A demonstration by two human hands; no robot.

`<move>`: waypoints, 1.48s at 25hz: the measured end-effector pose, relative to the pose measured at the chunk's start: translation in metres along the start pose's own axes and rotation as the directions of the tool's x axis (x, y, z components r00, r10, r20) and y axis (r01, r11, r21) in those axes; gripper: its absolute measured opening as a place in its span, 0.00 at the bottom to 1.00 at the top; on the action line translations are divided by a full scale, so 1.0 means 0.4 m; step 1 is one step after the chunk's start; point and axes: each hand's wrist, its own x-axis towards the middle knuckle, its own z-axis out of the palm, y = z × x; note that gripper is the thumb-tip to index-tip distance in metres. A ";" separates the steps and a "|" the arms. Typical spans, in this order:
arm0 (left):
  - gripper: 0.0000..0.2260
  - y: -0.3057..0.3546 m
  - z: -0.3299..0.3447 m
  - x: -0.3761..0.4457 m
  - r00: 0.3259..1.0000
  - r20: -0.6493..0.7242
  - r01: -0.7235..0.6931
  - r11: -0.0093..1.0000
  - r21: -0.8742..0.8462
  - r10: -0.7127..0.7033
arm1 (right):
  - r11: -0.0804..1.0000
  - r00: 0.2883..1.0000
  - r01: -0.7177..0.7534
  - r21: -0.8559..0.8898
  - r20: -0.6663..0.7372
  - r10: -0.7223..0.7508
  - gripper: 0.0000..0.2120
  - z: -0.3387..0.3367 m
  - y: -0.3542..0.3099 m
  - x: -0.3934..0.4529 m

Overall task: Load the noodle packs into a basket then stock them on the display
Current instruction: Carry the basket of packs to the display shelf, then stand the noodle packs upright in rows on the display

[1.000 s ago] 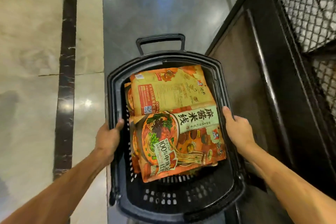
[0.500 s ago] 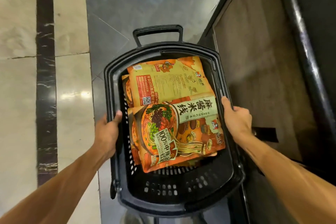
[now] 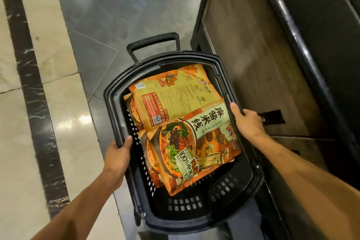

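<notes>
The grey floor [image 3: 109, 6] runs under everything, with pale marble tiles [image 3: 17, 142] on the left. A dark display unit [image 3: 272, 64] with a wood-look panel stands close at the right. The black basket [image 3: 196, 212] is between them, its pull handle [image 3: 153, 42] at the far end. Orange noodle packs [image 3: 187, 128] lie stacked inside. The left hand [image 3: 116, 156] grips the left rim, the right hand [image 3: 248, 122] grips the right rim.
</notes>
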 end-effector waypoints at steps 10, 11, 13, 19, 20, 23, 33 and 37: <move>0.14 0.062 0.007 -0.058 0.999 -0.014 0.045 0.994 0.096 -0.044 | 1.000 1.000 -0.021 0.009 -0.001 0.021 0.31 0.010 0.010 -0.079; 0.14 0.083 0.002 -0.051 0.996 -0.078 -0.036 0.987 0.159 0.049 | 1.000 0.999 0.002 0.031 -0.037 -0.001 0.31 0.008 -0.005 -0.079; 0.24 0.114 -0.015 -0.079 0.945 -0.145 -0.211 0.882 0.422 0.295 | 0.997 0.994 0.005 0.081 -0.106 0.003 0.32 -0.006 0.009 -0.155; 0.27 0.292 0.059 -0.115 0.538 0.442 -0.681 0.061 0.730 0.718 | 0.922 0.961 -0.227 0.314 -0.080 0.264 0.52 0.070 0.023 -0.411; 0.27 0.327 0.085 -0.092 0.531 0.560 -0.682 -0.071 0.728 0.636 | 0.890 0.949 -0.295 0.348 -0.003 0.316 0.56 0.100 0.016 -0.436; 0.41 0.395 0.140 0.028 0.711 0.642 -0.603 -0.220 0.767 0.288 | 0.742 0.888 -0.457 0.491 0.203 0.413 0.63 0.208 -0.002 -0.469; 0.32 0.474 0.182 0.092 0.763 0.643 -0.577 0.381 0.723 -0.065 | 0.210 0.839 -0.478 0.853 0.372 0.398 0.52 0.293 -0.028 -0.456; 0.19 0.456 0.155 0.012 0.744 0.668 -0.567 0.511 0.646 -0.020 | 0.269 0.878 -0.368 0.890 0.238 0.415 0.64 0.292 -0.013 -0.462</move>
